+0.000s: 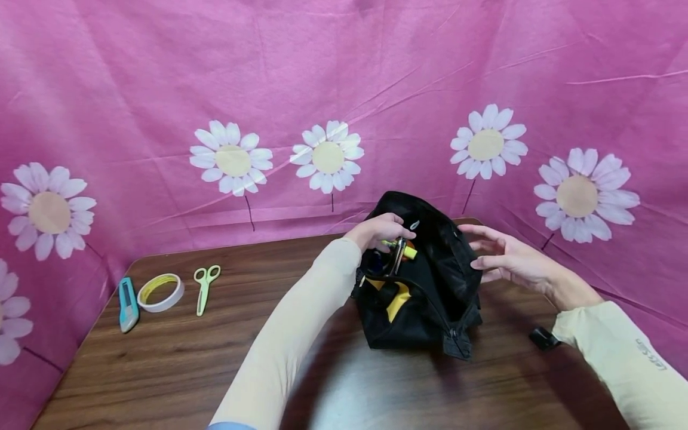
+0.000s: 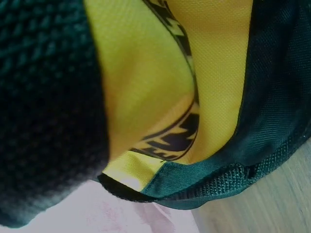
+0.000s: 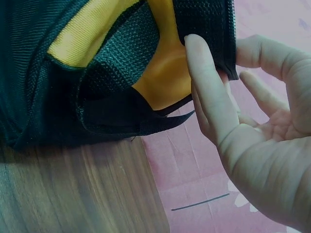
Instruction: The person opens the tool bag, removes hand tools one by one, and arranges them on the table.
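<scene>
"Left hand (image 1: 378, 232) partly covers the bag's (image 1: 414, 325) contents (image 1: 411, 252). What's around?"
"Cutter (image 1: 128, 306), tape (image 1: 162, 306) and scissors (image 1: 203, 292), toward the worktop's (image 1: 161, 370) left edge."
"Grips?"
"Left dips inside, its hold I can't tell; right hand (image 1: 510, 263) pinches the rim (image 3: 230, 41)."
"Bag?"
"Black, yellow-patched, gaping, near the far right corner."

From head height, the wooden table (image 1: 177, 364) is viewed forward and downward, with the black bag (image 1: 411, 328), left hand (image 1: 383, 232), right hand (image 1: 510, 260) and pink cloth (image 1: 387, 65) taken in together. By the left wrist camera, the bag's black and yellow fabric is seen very closely, nearly filling the frame. From the right wrist, the bag's edge is faced closely past the right hand, which is shared with the head view. The bag is shown in all three.
</scene>
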The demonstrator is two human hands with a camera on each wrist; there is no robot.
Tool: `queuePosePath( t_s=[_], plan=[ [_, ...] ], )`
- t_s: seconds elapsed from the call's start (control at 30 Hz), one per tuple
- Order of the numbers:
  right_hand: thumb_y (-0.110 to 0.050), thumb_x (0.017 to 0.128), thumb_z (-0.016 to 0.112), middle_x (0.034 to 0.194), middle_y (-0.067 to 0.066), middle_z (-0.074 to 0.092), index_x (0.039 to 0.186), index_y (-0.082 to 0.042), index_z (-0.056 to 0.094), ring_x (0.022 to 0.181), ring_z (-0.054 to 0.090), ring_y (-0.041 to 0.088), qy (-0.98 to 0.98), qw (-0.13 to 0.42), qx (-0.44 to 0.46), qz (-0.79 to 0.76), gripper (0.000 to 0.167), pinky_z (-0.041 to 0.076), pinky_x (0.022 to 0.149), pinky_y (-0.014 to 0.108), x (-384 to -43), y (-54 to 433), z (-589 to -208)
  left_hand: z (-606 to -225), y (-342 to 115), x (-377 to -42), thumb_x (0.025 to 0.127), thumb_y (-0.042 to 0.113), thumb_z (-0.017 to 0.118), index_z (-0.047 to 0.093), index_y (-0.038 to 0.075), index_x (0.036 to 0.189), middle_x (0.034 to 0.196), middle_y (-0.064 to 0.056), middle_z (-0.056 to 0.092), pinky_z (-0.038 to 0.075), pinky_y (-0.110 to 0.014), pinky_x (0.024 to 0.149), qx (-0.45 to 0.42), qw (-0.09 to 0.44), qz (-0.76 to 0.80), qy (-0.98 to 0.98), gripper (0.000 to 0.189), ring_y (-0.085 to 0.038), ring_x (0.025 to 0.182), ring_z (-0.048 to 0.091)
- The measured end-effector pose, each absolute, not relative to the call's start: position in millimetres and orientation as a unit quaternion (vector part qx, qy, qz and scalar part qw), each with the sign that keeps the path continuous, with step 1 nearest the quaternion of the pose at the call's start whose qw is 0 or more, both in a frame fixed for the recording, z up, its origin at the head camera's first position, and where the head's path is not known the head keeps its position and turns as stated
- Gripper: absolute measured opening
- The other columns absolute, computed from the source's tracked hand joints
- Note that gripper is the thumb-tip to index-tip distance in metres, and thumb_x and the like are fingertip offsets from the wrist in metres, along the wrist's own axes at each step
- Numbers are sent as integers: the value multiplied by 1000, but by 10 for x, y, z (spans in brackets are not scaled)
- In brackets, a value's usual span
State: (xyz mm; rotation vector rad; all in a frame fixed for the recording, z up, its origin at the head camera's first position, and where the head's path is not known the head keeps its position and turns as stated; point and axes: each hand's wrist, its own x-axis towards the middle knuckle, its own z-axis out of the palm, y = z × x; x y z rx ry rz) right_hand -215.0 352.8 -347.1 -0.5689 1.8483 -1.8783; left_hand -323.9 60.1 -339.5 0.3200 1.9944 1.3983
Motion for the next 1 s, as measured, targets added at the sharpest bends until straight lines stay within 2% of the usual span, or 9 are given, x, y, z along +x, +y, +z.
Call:
queuePosePath(
  t_s=[0.27, 0.43, 0.67, 0.83, 1.0],
  plan=[
    [12, 101, 45, 129, 12, 60, 159, -13, 27, 103, 69, 24, 668, 215, -203, -683, 65, 58, 85, 53, -2142, 3524, -3470, -3484, 586, -3291, 98, 21, 69, 26, 3, 158, 163, -15, 28, 39, -62, 109, 120, 345, 527, 767, 77, -39, 144, 35],
    [12, 102, 45, 130, 11, 61, 159, -13, 28, 104, 69, 23, 667, 216, -200, -684, 64, 58, 85, 54, -2128, 3521, -3487, -3563, 610, -3309, 98, 18, 68, 20, 4, 160, 163, -17, 28, 38, -62, 109, 105, 355, 535, 760, 80, -41, 144, 35],
    [12, 101, 46, 130, 11, 61, 159, -14, 27, 104, 69, 23, 662, 218, -195, -690, 66, 58, 85, 54, -2101, 3511, -3499, -3688, 657, -3307, 97, 16, 69, 23, 3, 159, 160, -16, 33, 41, -61, 108, 93, 354, 538, 759, 79, -40, 142, 39],
    [13, 101, 45, 131, 11, 60, 161, -17, 23, 106, 69, 25, 663, 219, -195, -689, 70, 58, 85, 53, -2091, 3534, -3491, -3744, 705, -3262, 97, 12, 69, 32, 0, 154, 151, -18, 44, 45, -59, 105, 102, 322, 530, 778, 70, -36, 133, 49],
    [13, 102, 43, 130, 11, 60, 161, -18, 23, 105, 69, 24, 655, 225, -202, -693, 69, 58, 86, 53, -2085, 3550, -3503, -3768, 746, -3204, 95, 7, 70, 39, 0, 151, 149, -15, 44, 47, -52, 104, 95, 282, 514, 804, 64, -30, 130, 50]
  ],
)
